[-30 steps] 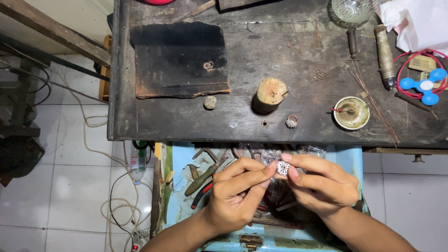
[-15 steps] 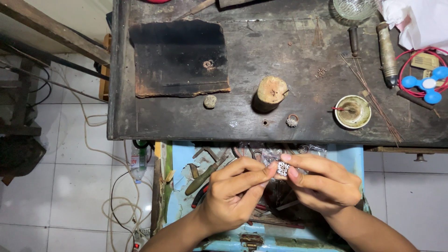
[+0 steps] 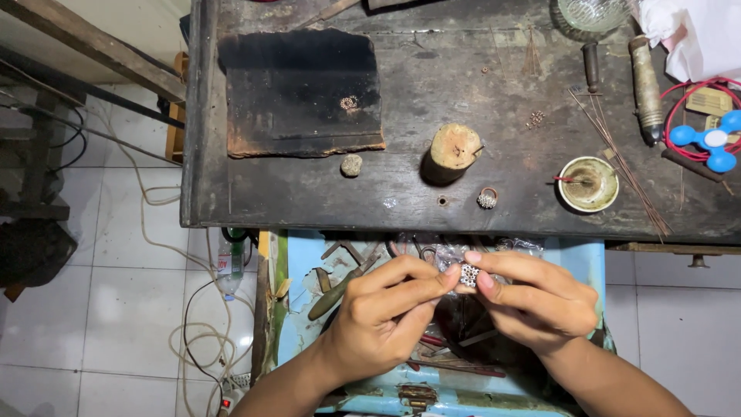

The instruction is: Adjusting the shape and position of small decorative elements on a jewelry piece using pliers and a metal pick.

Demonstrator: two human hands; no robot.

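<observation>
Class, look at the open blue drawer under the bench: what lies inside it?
The blue drawer holds a green-handled tool, small metal tools and clear plastic bags. The left hand and right hand, pinching a small beaded piece, cover its middle.

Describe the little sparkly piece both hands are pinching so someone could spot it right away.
Start at the dark workbench, then drop to the open blue drawer under its front edge. Above the drawer, the left hand and right hand meet fingertip to fingertip on a small silvery beaded piece. It alone is held; a similar ring lies on the bench.
</observation>
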